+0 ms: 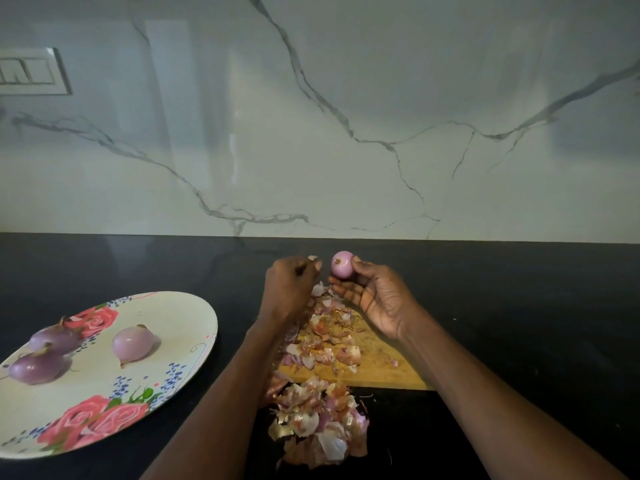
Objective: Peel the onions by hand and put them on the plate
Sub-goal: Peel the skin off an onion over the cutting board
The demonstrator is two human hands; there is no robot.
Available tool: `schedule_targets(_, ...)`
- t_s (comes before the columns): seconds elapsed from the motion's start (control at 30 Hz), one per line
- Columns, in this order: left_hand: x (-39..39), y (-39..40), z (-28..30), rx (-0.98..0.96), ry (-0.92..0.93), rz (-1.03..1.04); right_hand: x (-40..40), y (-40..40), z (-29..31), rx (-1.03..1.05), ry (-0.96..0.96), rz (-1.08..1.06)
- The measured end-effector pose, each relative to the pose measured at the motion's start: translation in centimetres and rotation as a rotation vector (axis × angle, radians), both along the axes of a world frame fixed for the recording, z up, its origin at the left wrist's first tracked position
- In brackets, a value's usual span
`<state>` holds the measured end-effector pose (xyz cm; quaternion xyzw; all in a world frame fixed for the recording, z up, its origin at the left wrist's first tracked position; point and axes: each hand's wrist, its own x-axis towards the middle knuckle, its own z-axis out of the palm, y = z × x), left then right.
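My right hand [375, 299] holds a small peeled pink onion [342, 265] between thumb and fingertips, raised above the far end of a wooden cutting board [388, 370]. Just left of it, my left hand [289, 289] has its fingers curled and pinches a small scrap of onion skin [313, 258]. At the left, a white plate with a rose pattern [166, 327] carries three onions: a pale peeled one [133, 342] in the middle and two darker purple ones [53, 337] [36, 367] near its left side.
Loose onion peels [329, 334] cover the board, and a bigger heap of peels [318, 424] lies on the black counter [519, 306] in front of it. A white marble wall rises behind, with a switch plate [31, 72] at upper left.
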<state>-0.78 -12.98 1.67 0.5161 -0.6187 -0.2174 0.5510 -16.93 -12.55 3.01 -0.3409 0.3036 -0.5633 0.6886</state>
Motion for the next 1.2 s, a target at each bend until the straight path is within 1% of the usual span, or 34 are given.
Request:
schedule_targets(0.07,-0.1,0.0,0.5,-0.005,-0.035,-0.017,0.0,-0.3,0.0,-0.014,0.027,0.001)
schedule_targets(0.17,-0.4,0.3,0.7,-0.042,0.036,-0.125,0.0,-0.5,-0.1,-0.031,0.064,-0.007)
schedule_targets(0.2,-0.4,0.6,0.7,-0.052,0.038,-0.131,0.1,-0.5,-0.2,-0.033,0.076,-0.008)
schedule_targets(0.3,-0.4,0.5,0.4,-0.090,0.050,-0.103,0.0,-0.4,-0.3,-0.046,0.114,-0.005)
schedule_targets(0.37,-0.4,0.5,0.5,-0.104,0.057,-0.088,0.0,-0.4,-0.3,-0.054,0.104,-0.004)
schedule_targets(0.5,-0.5,0.3,0.6,-0.067,0.007,-0.086,0.3,-0.3,-0.3,-0.069,0.080,-0.033)
schedule_targets(0.63,-0.7,0.6,0.3,-0.032,0.007,-0.068,0.4,-0.4,-0.2,-0.103,0.061,-0.086)
schedule_targets(0.8,-0.8,0.7,0.6,-0.037,-0.073,-0.081,0.7,-0.6,-0.3,-0.123,0.077,-0.070)
schedule_targets(0.93,-1.5,1.2,0.3,-0.008,-0.177,-0.145,0.4,-1.0,-0.4,-0.105,0.036,-0.154)
schedule_targets(0.97,-1.6,1.3,0.2,-0.012,-0.177,-0.151,0.2,-1.2,-0.3,-0.107,0.060,-0.197)
schedule_targets(1.07,-1.0,0.9,0.6,-0.041,-0.080,-0.084,-0.1,-1.2,-0.3,-0.163,0.246,-0.284)
schedule_targets(1.1,-0.8,0.7,0.7,-0.056,-0.043,-0.058,-0.2,-1.1,-0.3,-0.189,0.284,-0.290)
schedule_targets(1.2,-0.6,0.6,0.9,-0.066,-0.017,0.020,-0.1,-0.7,-0.2,-0.224,0.327,-0.250)
